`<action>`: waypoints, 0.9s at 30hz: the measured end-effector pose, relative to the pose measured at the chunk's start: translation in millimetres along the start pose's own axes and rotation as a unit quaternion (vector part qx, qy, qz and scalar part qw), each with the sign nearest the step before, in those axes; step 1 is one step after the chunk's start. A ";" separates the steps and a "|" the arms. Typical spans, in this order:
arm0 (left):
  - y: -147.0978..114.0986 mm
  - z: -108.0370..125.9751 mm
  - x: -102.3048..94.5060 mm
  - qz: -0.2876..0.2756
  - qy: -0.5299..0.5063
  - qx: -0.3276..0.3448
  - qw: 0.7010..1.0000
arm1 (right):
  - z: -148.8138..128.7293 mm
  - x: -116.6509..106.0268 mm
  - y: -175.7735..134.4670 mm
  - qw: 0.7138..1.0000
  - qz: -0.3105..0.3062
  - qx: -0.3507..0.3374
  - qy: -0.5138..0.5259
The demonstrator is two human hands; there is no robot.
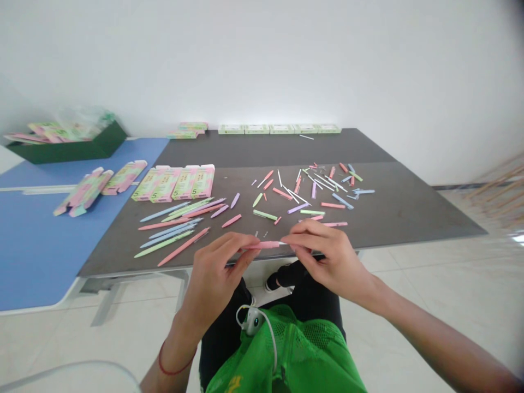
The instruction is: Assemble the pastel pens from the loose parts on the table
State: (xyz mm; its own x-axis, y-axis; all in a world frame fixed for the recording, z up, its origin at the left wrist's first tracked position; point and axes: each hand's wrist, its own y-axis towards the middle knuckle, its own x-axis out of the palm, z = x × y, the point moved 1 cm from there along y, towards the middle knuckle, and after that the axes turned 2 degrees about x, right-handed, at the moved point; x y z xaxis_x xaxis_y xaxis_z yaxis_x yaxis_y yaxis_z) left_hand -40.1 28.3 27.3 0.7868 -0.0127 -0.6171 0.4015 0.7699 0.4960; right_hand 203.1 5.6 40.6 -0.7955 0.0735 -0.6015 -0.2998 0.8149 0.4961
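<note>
Above the near table edge, my left hand point(223, 262) pinches a pink pen barrel point(268, 245), held level. My right hand point(327, 254) closes on a thin white pen refill point(283, 243) at the barrel's right end; whether its tip sits inside the barrel I cannot tell. Beyond the hands lie loose pen parts: a green barrel point(265, 215), a pink tip piece point(231, 220), several white refills point(323, 182) and blue pieces point(343, 201). To the left are several whole pens, among them a pink pen point(183, 247) and a green pen point(164, 243).
Pink-and-green cartons point(182, 183) stand in a row on the dark table point(241, 155). Several white-green boxes point(281, 129) line the back edge. Flattened cartons point(84, 191) and a dark green bin point(77, 151) rest on the blue table point(33, 234). A white wall rises behind.
</note>
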 end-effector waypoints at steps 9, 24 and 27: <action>5.5 1.3 11.0 -0.006 -0.065 -0.019 0.998 | 18.2 16.2 5.4 0.934 0.063 0.204 0.288; 7.9 9.5 22.0 0.033 -0.096 -0.034 0.994 | 20.3 49.3 -1.8 0.894 0.083 0.253 0.361; 8.4 9.9 23.9 0.033 -0.110 -0.036 0.993 | 16.8 51.0 -2.6 0.897 0.085 0.248 0.357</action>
State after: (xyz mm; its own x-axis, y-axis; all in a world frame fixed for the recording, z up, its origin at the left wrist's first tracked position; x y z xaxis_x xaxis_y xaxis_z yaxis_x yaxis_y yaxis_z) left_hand -13.3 28.1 22.7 0.8973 -0.0935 -0.4314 0.3168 0.8170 0.4818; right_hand 172.2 16.9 -1.9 -0.9949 -0.0226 0.0987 -0.0130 0.9952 0.0968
